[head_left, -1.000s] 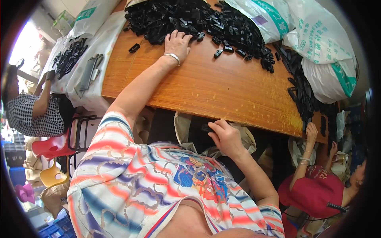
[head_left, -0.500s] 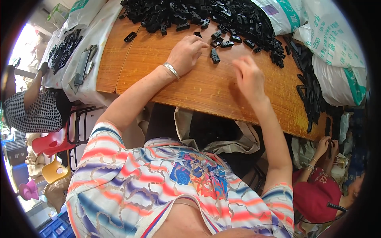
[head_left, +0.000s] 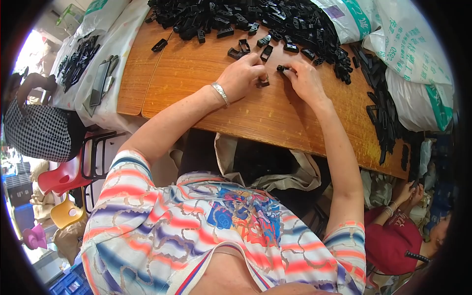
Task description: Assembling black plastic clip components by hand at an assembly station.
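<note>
My left hand (head_left: pixel 241 77), wearing a silver bracelet (head_left: pixel 220 93), is closed on a black plastic part (head_left: pixel 264 81) that shows below its fingertips. Across a small gap to the right, my right hand (head_left: pixel 306 82) pinches a small black piece (head_left: pixel 281 68) between thumb and fingers. Just beyond both hands lie a few loose black plastic parts, among them an open-framed one (head_left: pixel 266 52) and another (head_left: pixel 244 45). Behind them spreads a large heap of similar black parts (head_left: pixel 216 22). My fingers partly cover both held pieces.
The wooden table (head_left: pixel 196 110) ends just in front of me. A beige cloth bag (head_left: pixel 225 152) hangs open below its edge. Long black strips (head_left: pixel 386 118) and white sacks (head_left: pixel 413 44) line the right side. Co-workers sit at far left (head_left: pixel 39 128) and lower right (head_left: pixel 393 246).
My left hand has moved slightly right and nearer, and now grips a black part. My right hand has come left and closed on a small piece. The loose parts between them have shifted.
</note>
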A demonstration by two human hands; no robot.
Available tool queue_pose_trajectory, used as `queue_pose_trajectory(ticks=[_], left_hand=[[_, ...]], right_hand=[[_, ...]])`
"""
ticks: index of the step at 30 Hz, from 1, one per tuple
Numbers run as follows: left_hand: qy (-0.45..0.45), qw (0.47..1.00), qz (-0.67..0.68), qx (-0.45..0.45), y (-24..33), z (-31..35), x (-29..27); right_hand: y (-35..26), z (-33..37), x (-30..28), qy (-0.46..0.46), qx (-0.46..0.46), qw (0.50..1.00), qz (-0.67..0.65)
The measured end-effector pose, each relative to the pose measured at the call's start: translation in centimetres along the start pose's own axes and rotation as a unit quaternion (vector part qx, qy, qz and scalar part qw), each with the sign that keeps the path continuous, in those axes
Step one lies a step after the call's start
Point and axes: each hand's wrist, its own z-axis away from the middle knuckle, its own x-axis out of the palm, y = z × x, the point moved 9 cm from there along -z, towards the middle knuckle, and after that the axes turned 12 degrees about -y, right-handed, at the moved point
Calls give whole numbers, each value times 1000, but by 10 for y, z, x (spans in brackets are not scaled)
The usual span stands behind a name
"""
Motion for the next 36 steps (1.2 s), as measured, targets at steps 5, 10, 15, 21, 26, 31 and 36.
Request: queue_pose_trajectory(ticks=[5, 10, 15, 21, 26, 31, 36], left_hand=[[-26, 998, 42, -36, -8, 3, 2], [36, 997, -16, -69, -3, -1, -5], [23, 992, -33, -123, 0, -7, 8], [-3, 994, 94, -59, 11, -2, 18], [13, 996, 40, -83, 2, 15, 2], [-47, 988, 11, -147, -13, 18, 11], [-16, 992, 24, -123, -17, 20, 10]], right_hand=[[0, 26, -2, -1, 24, 997, -74], [-10, 36, -4, 6, 19, 998, -62], [-15, 38, -1, 17, 21, 999, -20], [-21, 46, -15, 72, -2, 992, -108], [-53, 43, -10, 76, -40, 990, -114], [-64, 34, 5, 63, -56, 993, -84], [-74, 29, 5, 54, -84, 994, -33]])
